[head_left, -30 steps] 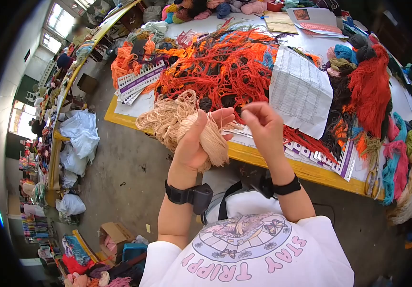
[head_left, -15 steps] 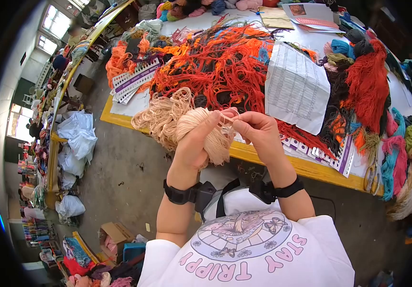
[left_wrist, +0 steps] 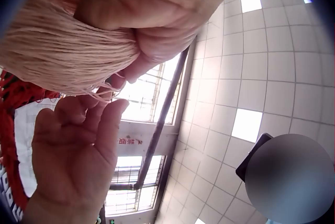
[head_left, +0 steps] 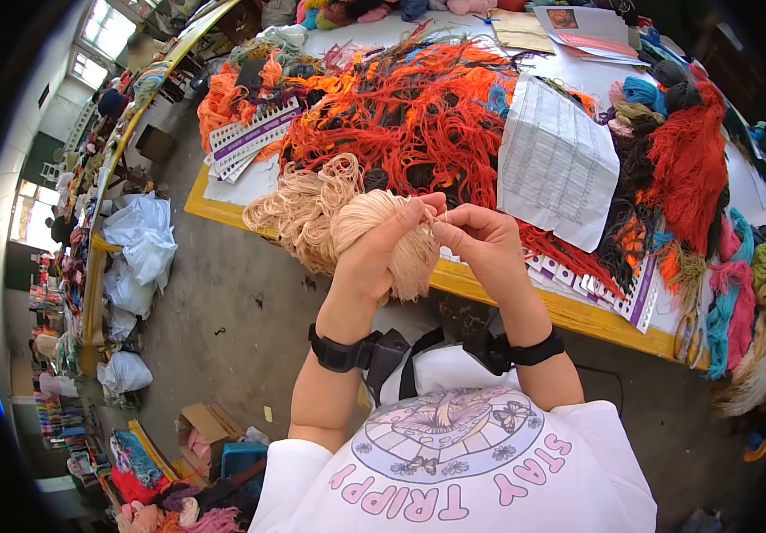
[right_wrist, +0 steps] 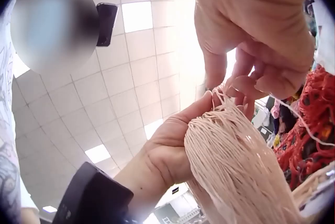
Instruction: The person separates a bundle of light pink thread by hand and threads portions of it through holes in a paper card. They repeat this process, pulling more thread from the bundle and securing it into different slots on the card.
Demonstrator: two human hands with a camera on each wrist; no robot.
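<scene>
Gripping the pale peach skein [head_left: 387,240] at its gathered end, the left hand [head_left: 367,262] is curled round it; the right hand [head_left: 490,253] pinches thin strands there! The skein's right at the worktop's [head_left: 570,313] near edge, beside a looped peach bundle [head_left: 301,213].

A pale peach skein of yarn [head_left: 387,244] is being held aloft near the head view's centre — its fine strands are being bunched at the top and are spreading toward the lower right in the right wrist view, where a thin pale strand [right_wrist: 301,116] is trailing rightward.
</scene>
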